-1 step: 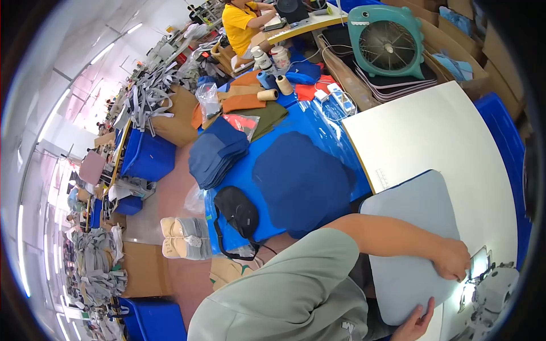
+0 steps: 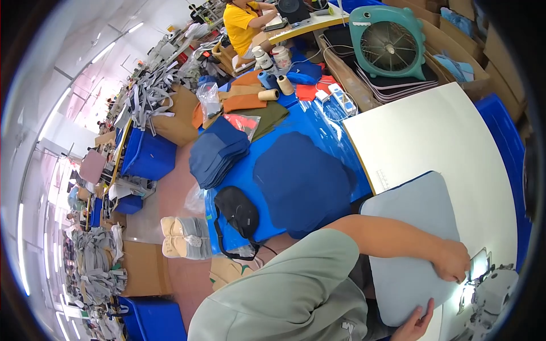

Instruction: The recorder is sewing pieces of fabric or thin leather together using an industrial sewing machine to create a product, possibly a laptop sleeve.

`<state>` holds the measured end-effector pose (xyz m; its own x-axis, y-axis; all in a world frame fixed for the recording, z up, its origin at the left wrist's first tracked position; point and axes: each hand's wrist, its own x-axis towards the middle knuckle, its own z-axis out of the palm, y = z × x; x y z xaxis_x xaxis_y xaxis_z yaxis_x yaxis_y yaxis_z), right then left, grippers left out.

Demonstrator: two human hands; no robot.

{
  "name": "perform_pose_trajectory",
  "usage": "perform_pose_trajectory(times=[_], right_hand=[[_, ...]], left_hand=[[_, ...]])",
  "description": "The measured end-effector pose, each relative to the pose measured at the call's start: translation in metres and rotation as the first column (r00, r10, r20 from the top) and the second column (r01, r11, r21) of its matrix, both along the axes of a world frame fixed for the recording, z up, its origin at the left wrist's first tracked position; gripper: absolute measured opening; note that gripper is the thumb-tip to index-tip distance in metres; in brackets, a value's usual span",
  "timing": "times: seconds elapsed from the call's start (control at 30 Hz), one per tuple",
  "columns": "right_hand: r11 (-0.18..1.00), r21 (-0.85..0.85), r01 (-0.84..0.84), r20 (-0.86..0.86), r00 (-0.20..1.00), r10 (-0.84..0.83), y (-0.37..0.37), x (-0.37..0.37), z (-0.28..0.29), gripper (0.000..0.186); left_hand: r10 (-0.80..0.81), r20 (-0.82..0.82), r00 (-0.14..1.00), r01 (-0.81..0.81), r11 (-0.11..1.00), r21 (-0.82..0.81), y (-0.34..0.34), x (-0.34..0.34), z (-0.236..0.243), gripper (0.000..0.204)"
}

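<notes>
A light grey-blue fabric panel (image 2: 406,227) with rounded corners lies on the white sewing table, its far right edge beside the sewing machine (image 2: 493,295). Across it reaches my left arm, and my left hand (image 2: 452,261) is closed at the panel's edge by the machine's lit needle area. Its fingertips point down and are partly hidden. My right hand (image 2: 415,325) rests at the panel's lower edge with fingers slightly apart, partly cut off by the picture's rim. The needle itself is lost in the glare.
Left of the table, a blue-covered surface holds dark blue fabric pieces (image 2: 301,182), a stack of blue pieces (image 2: 219,153), a black bag (image 2: 236,211) and thread cones (image 2: 285,85). A green fan (image 2: 388,42) stands behind. Another person in yellow (image 2: 239,25) sits at the far table.
</notes>
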<state>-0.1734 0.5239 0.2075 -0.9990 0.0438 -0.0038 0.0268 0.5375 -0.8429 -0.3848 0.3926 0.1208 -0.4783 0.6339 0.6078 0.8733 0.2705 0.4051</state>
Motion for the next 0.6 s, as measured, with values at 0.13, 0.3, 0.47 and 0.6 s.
perform_pose_trajectory(times=[0.13, 0.3, 0.47, 0.6], right_hand=[[0.999, -0.006, 0.035, 0.156, 0.987, -0.034, 0.002, -0.001, 0.003, 0.04], [0.999, 0.004, 0.032, 0.117, 0.993, -0.033, -0.002, -0.001, 0.004, 0.041], [1.0, -0.015, 0.023, 0.091, 0.996, -0.021, 0.011, 0.0, -0.013, 0.042], [0.999, -0.01, 0.04, 0.033, 0.999, -0.039, 0.01, 0.001, -0.019, 0.043]], left_hand=[[0.004, 0.029, 1.0, -0.003, 0.999, -0.041, -0.002, -0.001, -0.001, 0.018], [-0.003, 0.034, 0.999, 0.005, 0.999, -0.046, -0.002, -0.002, 0.0, 0.018], [0.005, 0.039, 0.999, -0.003, 0.998, -0.066, -0.004, -0.001, -0.001, 0.018], [0.011, 0.04, 0.999, -0.008, 0.998, -0.062, -0.006, 0.0, 0.0, 0.019]])
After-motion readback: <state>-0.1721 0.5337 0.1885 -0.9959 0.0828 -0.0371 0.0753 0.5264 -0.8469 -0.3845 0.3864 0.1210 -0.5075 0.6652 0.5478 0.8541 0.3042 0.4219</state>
